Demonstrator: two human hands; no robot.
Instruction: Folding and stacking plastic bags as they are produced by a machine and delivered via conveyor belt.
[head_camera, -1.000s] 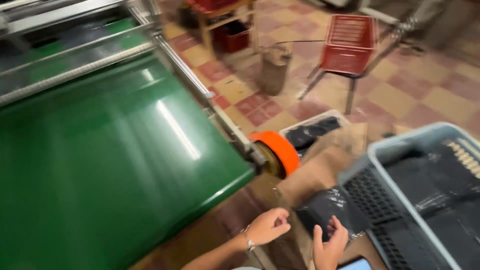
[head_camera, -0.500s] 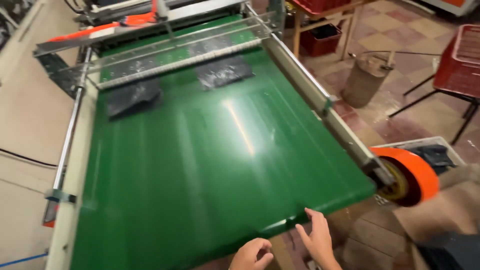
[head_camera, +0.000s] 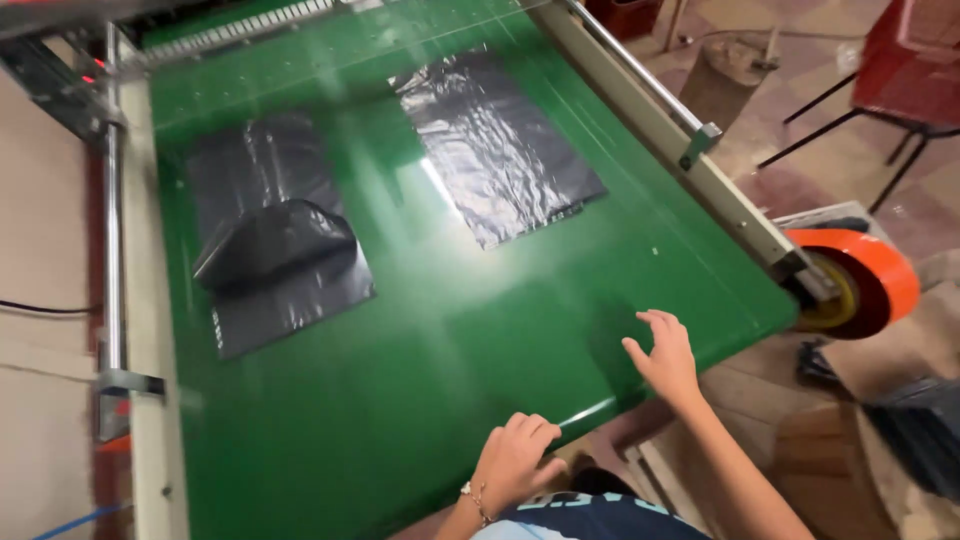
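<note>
I am hovering my right hand (head_camera: 664, 352), fingers spread and empty, over the green belt (head_camera: 450, 340) at lower right. My left hand (head_camera: 515, 457) is curling loosely at the belt's near edge, holding nothing. Two black bags (head_camera: 497, 140) are lying well apart from both hands, in the upper frame.

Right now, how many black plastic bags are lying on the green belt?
2: one black bag on the belt's left side with a corner folded over, another farther up toward the right. None seem hidden.
</note>
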